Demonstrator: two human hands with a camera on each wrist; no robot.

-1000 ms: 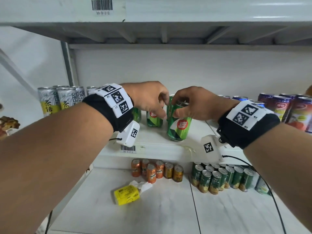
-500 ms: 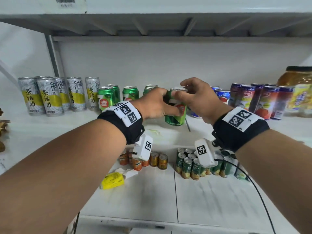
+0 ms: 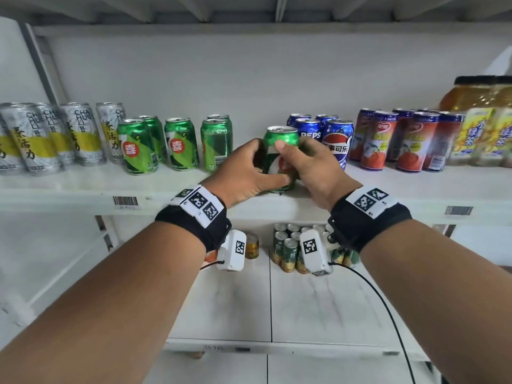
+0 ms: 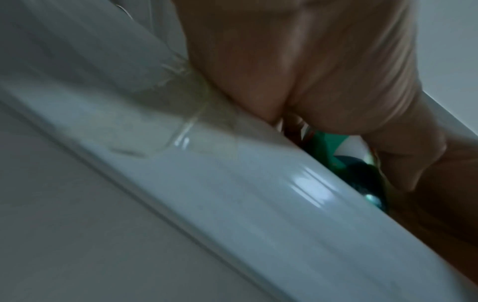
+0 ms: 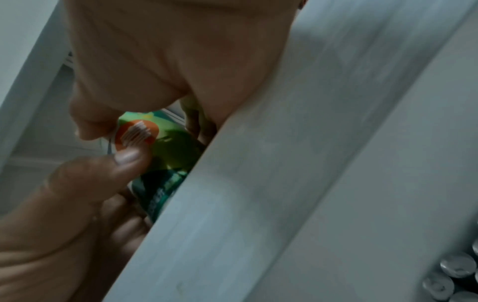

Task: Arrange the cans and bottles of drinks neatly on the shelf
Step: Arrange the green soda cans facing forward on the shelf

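The green can [image 3: 280, 159] stands upright at the front edge of the shelf [image 3: 83, 187], long axis vertical, directly ahead of both my hands and between them. It sits alone in the gap between the green can group [image 3: 171, 144] toward the left end and the blue Pepsi cans [image 3: 329, 137] just behind and to its right.

Left hand [image 3: 246, 173]: fingers curled round the can's left side, thumb laid across the lower front. Right hand [image 3: 310, 167]: fingers wrapped behind the right side, thumb pressed on the front near the top. Both have hold of the can; neither is nearer, they meet on it. In the right wrist view the can's red label [image 5: 137, 132] shows between the two thumbs above the shelf's front lip.

Both forearms reach forward and slightly inward, wrists level with the shelf's front edge.

Judgement: the can belongs with its like to the left, so the coming move is a short slide leftward along the front edge. The risk is nudging the Pepsi cans on release.
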